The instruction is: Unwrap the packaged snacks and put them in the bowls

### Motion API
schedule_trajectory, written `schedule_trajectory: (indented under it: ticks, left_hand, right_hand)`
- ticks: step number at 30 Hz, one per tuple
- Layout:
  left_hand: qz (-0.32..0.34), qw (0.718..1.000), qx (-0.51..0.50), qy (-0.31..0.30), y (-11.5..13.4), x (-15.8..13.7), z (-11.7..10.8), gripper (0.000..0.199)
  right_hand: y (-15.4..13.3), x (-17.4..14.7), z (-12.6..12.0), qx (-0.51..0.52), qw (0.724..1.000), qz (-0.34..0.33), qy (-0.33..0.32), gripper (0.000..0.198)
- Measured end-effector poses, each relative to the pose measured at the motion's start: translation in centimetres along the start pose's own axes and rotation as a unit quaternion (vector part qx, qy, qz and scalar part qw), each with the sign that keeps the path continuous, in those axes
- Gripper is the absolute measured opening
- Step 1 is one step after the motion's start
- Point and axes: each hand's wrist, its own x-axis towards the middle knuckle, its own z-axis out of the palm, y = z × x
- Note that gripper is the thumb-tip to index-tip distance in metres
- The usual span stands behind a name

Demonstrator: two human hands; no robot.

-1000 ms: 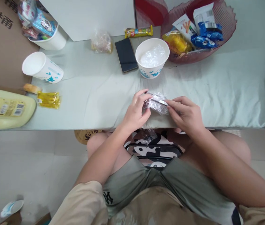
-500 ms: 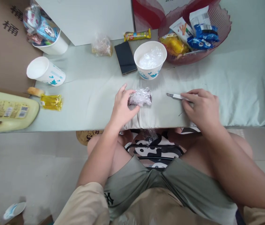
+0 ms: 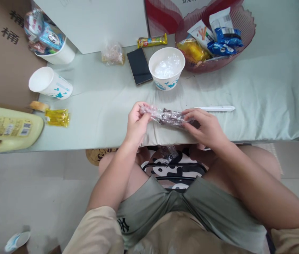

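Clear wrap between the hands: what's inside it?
Something dark brown shows through the clear wrap. The right hand covers part of its right end, and creases and glare break up the rest, so what it is can't be told.

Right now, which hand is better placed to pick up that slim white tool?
Probably the right hand: the slim white tool lies on the cloth just beyond it, while the left hand is farther off, pinching clear plastic. The right would first have to release the wrapped item.

Dark packet (image 3: 173,117), film-wrapped (between left hand (image 3: 136,123) and right hand (image 3: 205,126)); white cutter (image 3: 219,108), three o'clock of it; paper cup (image 3: 166,83), twelve.
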Motion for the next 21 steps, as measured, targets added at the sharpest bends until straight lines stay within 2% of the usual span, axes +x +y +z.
schedule_trajectory:
  ticks: [4, 9, 13, 15, 17, 19, 21]
  left_hand:
    - [-0.005, 0.999, -0.005, 0.035, -0.7, 0.8, -1.5, 0.031]
    - [-0.086, 0.989, -0.094, 0.076, 0.1, 1.3, -2.1, 0.038]
    - [-0.134, 0.971, -0.160, 0.118, 2.0, 1.0, -1.5, 0.041]
    - [-0.121, 0.980, -0.124, 0.100, 2.6, 0.7, -1.4, 0.035]
    - [-0.095, 0.992, -0.025, 0.077, 2.8, 0.6, -1.6, 0.025]
    - [-0.069, 0.990, 0.093, 0.074, 2.6, 0.5, -1.9, 0.014]
    - [-0.055, 0.981, 0.160, 0.089, 2.3, 0.6, -2.3, 0.006]
  right_hand:
    - [0.3, 0.0, -0.8, 0.001, 0.998, 0.051, 0.045, 0.003]
    - [0.6, 0.0, -1.5, -0.015, 0.988, 0.101, 0.113, 0.027]
    - [0.8, -0.2, -1.5, -0.037, 0.991, 0.102, 0.080, 0.040]
    - [1.1, -0.2, -1.2, -0.069, 0.994, 0.075, 0.044, 0.040]
    - [1.4, -0.3, -0.9, -0.112, 0.993, 0.022, 0.029, 0.033]
    - [1.5, -0.3, -0.6, -0.157, 0.986, -0.032, 0.046, 0.021]
    - [1.3, -0.3, -0.4, -0.188, 0.977, -0.064, 0.073, 0.018]
